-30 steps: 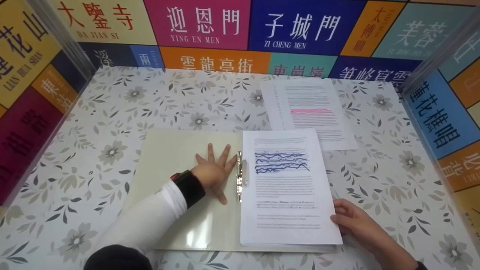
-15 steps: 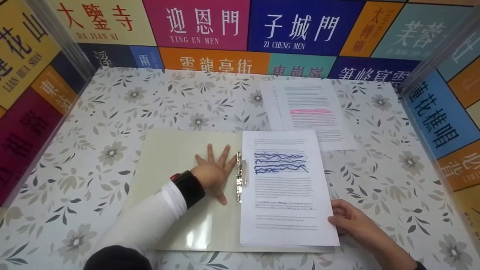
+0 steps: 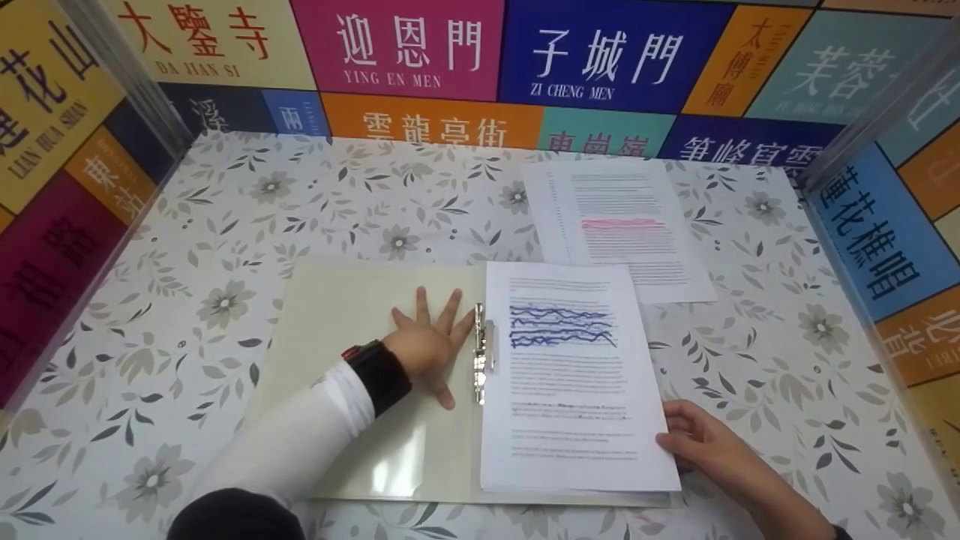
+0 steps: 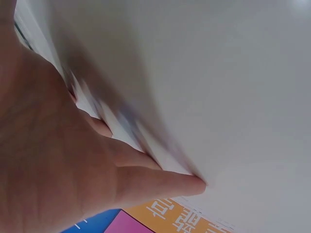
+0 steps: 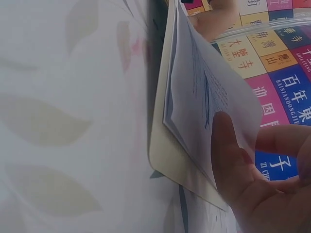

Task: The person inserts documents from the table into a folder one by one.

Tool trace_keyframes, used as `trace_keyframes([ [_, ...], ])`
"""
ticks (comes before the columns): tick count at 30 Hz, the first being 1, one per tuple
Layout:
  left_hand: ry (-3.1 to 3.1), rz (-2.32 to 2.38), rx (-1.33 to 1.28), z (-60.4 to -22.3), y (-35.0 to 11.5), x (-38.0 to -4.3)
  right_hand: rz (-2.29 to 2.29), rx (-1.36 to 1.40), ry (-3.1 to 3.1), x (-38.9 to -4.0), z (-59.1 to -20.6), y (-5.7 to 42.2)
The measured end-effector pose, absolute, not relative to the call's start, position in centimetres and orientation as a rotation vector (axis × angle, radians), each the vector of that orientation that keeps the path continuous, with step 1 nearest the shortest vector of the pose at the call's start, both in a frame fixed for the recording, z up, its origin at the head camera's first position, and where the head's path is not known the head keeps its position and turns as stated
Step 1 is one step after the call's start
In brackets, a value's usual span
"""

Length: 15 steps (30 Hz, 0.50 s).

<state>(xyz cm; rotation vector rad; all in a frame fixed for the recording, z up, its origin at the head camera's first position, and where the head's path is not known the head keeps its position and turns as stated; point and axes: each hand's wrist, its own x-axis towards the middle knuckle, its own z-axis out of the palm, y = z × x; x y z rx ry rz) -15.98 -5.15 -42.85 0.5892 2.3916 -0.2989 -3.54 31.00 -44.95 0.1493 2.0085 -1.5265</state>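
The folder [image 3: 352, 300] is already spread flat on the counter [image 3: 225, 247], its left side pressed by the left hand [image 3: 427, 351], fingers splayed apart. On its right side, 1 page [image 3: 570, 390] is held at the edge by the right hand [image 3: 701, 442], fingers and thumb clamped on it. Turning the page seems left undone; whether the clip [image 3: 478, 360] is fastened cannot be told.

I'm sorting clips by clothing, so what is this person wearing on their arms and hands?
The left hand is ungloved, with a black wrist device bearing a red spot, then a white sleeve and black fabric further up. The right hand is also ungloved; a black edge shows at the picture's corner, too little to identify.
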Motion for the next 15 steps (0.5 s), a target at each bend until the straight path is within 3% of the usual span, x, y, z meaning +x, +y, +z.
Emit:
trace_keyframes([
  [15,2.399,-0.297,0.611,-42.96,-5.22,-15.94,-1.526,0.138,2.019,-3.23,-44.9,31.18],
])
